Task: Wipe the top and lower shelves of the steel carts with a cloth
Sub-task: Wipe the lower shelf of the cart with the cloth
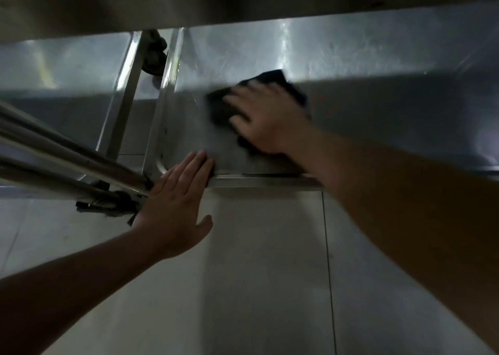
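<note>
A dark cloth (224,106) lies flat on the lower steel shelf (378,117) of a cart, near the shelf's left end. My right hand (267,119) presses down on the cloth with fingers spread and straight, blurred by motion. My left hand (178,200) rests flat on the shelf's front left corner, fingertips over the rim (264,182). The underside of the cart's top shelf (189,1) spans the upper part of the view.
A second steel cart's lower shelf (59,65) stands to the left, its upright post (127,95) beside a dark caster (155,57). Steel tubes (54,149) cross at the left. Grey floor tiles (270,273) lie below the shelf's front edge.
</note>
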A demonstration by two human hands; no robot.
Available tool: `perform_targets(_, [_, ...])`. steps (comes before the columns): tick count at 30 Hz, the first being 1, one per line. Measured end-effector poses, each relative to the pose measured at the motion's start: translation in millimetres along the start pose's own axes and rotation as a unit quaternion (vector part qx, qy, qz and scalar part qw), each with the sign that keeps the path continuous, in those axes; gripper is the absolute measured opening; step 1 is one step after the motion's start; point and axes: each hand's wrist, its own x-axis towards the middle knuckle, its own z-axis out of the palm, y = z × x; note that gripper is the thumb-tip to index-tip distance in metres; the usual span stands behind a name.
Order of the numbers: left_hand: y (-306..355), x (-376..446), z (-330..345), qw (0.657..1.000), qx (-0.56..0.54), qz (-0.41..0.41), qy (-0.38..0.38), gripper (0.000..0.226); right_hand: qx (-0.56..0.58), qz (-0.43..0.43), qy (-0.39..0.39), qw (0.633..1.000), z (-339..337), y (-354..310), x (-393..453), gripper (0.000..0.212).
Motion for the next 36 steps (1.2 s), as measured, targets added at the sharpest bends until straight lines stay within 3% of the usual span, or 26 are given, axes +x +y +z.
perform_targets(4, [3.3,1.3,3.0,1.0,-0.005,-0.01,0.017,0.107,-0.011,0.242,0.086,0.966,-24.0,152.3,-57.0,0.057])
perform_targets(8, [1.9,1.9,6.3,1.0,-0.001,-0.012,0.018,0.109,0.036,0.548,0.1,0.83,-33.6,260.3,-121.4,0.071])
perform_targets(10, [1.7,1.6,7.0,1.0,-0.003,-0.01,0.02,0.111,0.066,0.593,0.064,0.8,-29.7,279.4,-118.2,0.065])
perform_targets(13, [2.7,1.2,7.2,1.0,0.005,-0.012,0.017,0.113,0.065,0.567,0.049,0.819,-31.0,251.3,-80.4,0.061])
perform_targets(15, [3.7,0.7,6.7,1.0,0.013,-0.011,0.016,0.113,0.022,0.518,0.07,0.852,-35.4,203.2,-43.9,0.063])
perform_targets(18, [4.4,-0.1,5.3,1.0,0.016,-0.007,0.021,0.11,0.004,0.361,0.04,0.932,-32.7,102.5,20.1,0.06])
perform_targets(21, [3.3,0.2,4.8,1.0,0.01,-0.004,0.019,0.111,0.011,0.194,0.004,0.981,-12.7,4.0,61.8,0.059])
perform_targets(25, [2.3,1.8,5.2,0.999,0.03,-0.006,0.009,0.116,0.028,-0.043,-0.051,0.997,7.5,-80.3,62.3,0.063])
perform_targets(27, [1.8,1.6,5.9,0.999,0.032,-0.008,0.01,0.117,0.035,-0.094,-0.069,0.993,10.1,-79.2,55.7,0.062])
perform_targets(30, [0.8,0.3,6.7,1.0,0.015,0.004,0.024,0.113,0.022,-0.048,-0.021,0.998,3.7,-41.6,55.7,0.061])
perform_targets(32, [0.2,-1.6,6.7,0.999,0.005,0.016,0.03,0.111,0.007,0.075,0.022,0.997,-7.2,2.0,65.1,0.061])
perform_targets(36, [-0.4,-2.5,4.4,1.0,-0.001,0.022,0.014,0.112,0.048,0.327,-0.024,0.944,-19.6,61.6,76.0,0.066])
